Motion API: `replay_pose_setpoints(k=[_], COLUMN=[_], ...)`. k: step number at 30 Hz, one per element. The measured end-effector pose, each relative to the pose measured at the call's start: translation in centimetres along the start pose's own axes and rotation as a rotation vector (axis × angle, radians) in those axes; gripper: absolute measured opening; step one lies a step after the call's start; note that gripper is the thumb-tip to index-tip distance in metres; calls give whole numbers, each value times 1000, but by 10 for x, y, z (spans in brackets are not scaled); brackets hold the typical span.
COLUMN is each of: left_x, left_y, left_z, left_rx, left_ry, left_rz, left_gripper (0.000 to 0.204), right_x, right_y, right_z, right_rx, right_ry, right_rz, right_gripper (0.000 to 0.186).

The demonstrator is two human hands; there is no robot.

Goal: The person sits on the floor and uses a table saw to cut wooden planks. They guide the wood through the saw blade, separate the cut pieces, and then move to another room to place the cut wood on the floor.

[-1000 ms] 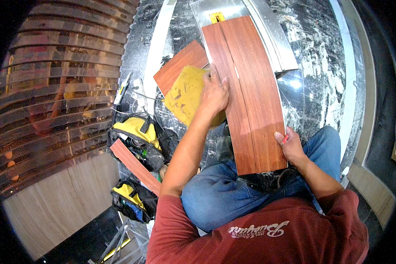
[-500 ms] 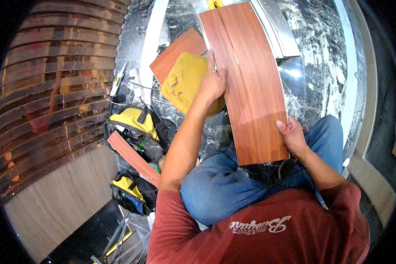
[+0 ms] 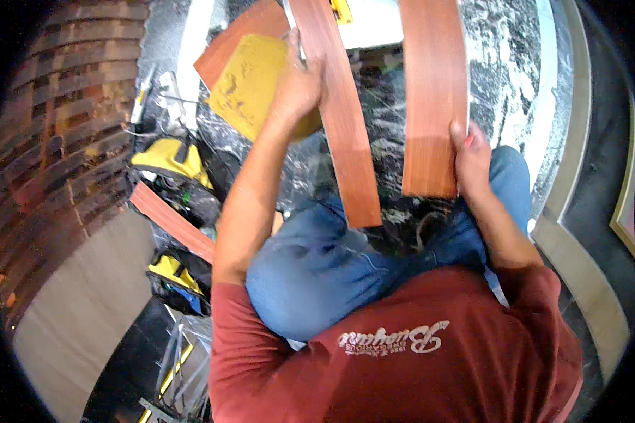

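My left hand (image 3: 300, 88) is closed on the edge of a narrow reddish-brown wood-look plank strip (image 3: 342, 120), which slants toward my knees. On the right, my right hand (image 3: 474, 161) grips the outer edge of a wider plank strip (image 3: 436, 106) near its lower end. A small red thing, possibly a pencil, shows between the right hand's fingers. A gap separates the two strips, with dark floor visible through it. Behind my left hand lies a scuffed yellow object (image 3: 243, 84) of unclear kind, partly over another plank piece (image 3: 250, 32).
Black-and-yellow tool bags (image 3: 166, 161) stand at my left, with a thin wood strip (image 3: 173, 222) lying across them. A yellow tool (image 3: 341, 10) rests on a pale surface ahead. Metal bars (image 3: 183, 359) lie at lower left, beside a slatted wall (image 3: 70, 120).
The plank halves, side by side before, are now pulled apart, one in each hand. The view has shifted, so the bags and yellow object appear farther left and higher.
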State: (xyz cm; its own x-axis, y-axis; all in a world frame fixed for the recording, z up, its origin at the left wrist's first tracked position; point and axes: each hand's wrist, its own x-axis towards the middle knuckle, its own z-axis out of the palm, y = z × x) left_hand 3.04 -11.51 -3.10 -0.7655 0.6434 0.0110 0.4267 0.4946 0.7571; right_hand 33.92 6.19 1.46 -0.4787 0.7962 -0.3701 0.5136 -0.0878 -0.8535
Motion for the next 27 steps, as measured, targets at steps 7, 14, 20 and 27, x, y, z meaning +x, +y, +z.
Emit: replay_pose_setpoints(k=[7, 14, 20, 27], left_x=[-9, -8, -37, -104], left_y=[11, 8, -32, -82], left_z=[-17, -50, -156, -221], left_rx=[-382, -222, -155, -729], left_ry=[-22, 175, 483, 800], left_rz=[-87, -218, -194, -446], left_gripper=[69, 44, 42, 36], right_x=[131, 275, 256, 247], right_y=[19, 160, 111, 55], right_z=[-54, -160, -130, -138], right_rx=[170, -678, -645, -722], right_ry=[231, 313, 275, 280], right_rz=[27, 41, 27, -120], right_gripper=[39, 67, 59, 51])
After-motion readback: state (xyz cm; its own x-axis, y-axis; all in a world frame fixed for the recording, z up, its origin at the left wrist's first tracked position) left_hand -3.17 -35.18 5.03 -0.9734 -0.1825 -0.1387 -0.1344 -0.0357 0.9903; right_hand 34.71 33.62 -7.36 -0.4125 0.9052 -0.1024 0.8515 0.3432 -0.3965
